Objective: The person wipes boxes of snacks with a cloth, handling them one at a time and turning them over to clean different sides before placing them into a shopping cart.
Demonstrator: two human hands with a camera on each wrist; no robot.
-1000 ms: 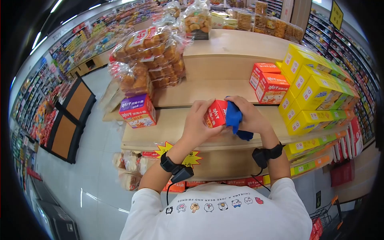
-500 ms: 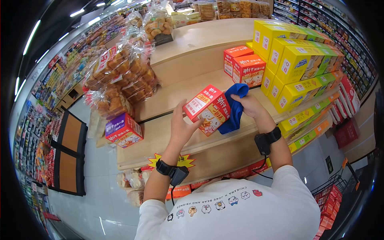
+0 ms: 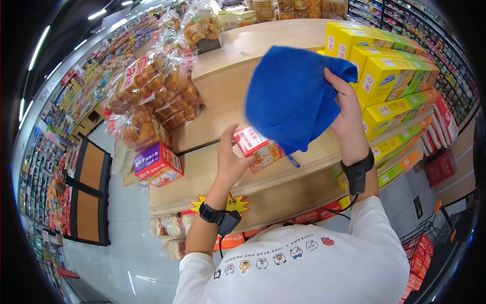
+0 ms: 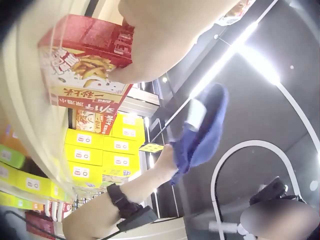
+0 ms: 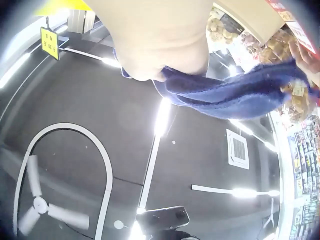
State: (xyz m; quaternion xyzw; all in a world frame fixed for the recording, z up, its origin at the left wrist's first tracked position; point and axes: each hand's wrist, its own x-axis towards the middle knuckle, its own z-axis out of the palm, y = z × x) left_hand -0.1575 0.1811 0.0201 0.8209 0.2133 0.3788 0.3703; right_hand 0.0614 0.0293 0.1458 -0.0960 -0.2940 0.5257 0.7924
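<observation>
My left hand (image 3: 229, 161) grips a red snack box (image 3: 251, 141) over the front of the wooden shelf. In the left wrist view the thumb lies along the printed side of this red box (image 4: 87, 67). A blue cloth (image 3: 293, 96) is raised in my right hand (image 3: 349, 109), pinched at one side and spread out. The cloth overlaps the far part of the box in the head view. Seen from the right wrist, the cloth (image 5: 230, 95) hangs in folds below the fingers, which are partly hidden.
Yellow boxes (image 3: 382, 81) are stacked on the shelf (image 3: 223, 114) at the right. A purple and red box (image 3: 158, 164) stands at its left end, beside bagged bread (image 3: 152, 91). A yellow star-shaped sign (image 3: 233, 204) hangs at the front edge. A cart with red boxes (image 3: 417, 263) stands lower right.
My right hand has lifted the blue cloth up from beside the box and spread it. The box, turned between the earlier frames, stays in my left hand. The view has swung rightward.
</observation>
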